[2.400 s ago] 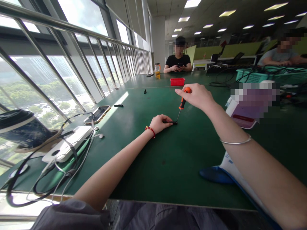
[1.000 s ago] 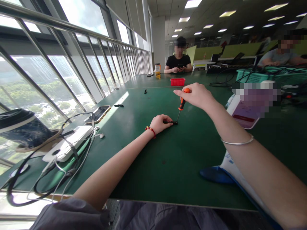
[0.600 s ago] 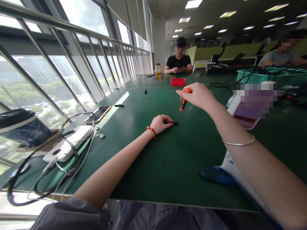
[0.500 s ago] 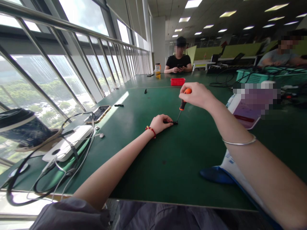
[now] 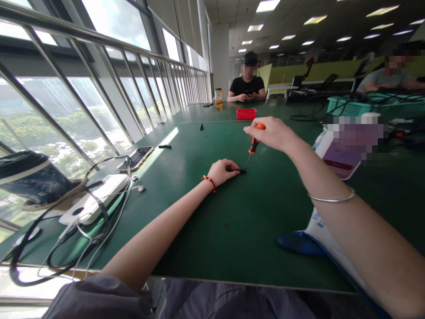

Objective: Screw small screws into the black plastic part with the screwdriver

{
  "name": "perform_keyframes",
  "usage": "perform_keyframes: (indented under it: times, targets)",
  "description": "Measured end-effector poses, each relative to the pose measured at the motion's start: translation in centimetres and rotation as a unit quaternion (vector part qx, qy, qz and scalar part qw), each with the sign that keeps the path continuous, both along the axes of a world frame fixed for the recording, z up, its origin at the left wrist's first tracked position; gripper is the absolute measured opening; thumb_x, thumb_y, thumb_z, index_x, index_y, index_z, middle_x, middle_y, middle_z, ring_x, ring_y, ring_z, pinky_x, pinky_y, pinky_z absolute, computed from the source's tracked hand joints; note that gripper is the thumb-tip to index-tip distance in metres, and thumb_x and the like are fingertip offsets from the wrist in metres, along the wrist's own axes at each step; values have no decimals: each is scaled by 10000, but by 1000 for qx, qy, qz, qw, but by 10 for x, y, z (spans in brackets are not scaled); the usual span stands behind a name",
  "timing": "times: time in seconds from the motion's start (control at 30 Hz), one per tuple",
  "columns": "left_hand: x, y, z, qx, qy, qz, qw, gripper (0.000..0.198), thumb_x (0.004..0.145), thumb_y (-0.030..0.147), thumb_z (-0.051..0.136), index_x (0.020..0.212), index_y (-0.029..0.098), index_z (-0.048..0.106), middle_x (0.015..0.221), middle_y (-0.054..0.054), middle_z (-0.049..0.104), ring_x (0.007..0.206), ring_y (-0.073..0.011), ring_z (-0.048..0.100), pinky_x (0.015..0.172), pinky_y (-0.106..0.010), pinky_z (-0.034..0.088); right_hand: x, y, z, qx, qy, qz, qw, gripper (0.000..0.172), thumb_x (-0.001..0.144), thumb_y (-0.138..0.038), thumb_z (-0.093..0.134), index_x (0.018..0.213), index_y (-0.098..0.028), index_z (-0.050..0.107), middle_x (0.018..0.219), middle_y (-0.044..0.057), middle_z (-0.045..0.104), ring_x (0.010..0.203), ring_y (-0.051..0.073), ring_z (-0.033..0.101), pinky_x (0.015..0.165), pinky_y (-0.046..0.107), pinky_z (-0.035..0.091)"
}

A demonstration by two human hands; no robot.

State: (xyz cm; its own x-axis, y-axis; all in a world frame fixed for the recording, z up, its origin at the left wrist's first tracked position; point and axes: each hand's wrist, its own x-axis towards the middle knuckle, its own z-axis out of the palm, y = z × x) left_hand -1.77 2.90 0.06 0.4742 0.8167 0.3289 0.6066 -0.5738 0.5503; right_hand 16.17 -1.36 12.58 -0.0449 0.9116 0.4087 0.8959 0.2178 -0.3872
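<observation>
Right hand (image 5: 272,133): screwdriver (image 5: 253,145); left hand (image 5: 221,171): part (image 5: 242,170)

No readable text, no labels (too blurred)

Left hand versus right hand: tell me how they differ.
The left hand lies low on the green table, pinching a small black part; the right hand is raised, gripping the top of the orange screwdriver. The left hand's wrist wears a red cord bracelet, the right hand's a silver bangle. Both meet at that part, where the screwdriver's tip rests.
</observation>
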Motion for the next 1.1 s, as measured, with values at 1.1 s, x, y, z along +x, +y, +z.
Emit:
perform_keyframes:
  times: [1.1]
  targets:
    - [0,0,-1,1,6,6,1000,162,728,320,656,822,199,708,852,-11,674,786,-145,609,742,-252,494,3,3,-2,32,-8,-13,999,364,768,-542,479,711,-222,642,652,48,596,619,189,507,569,311,352]
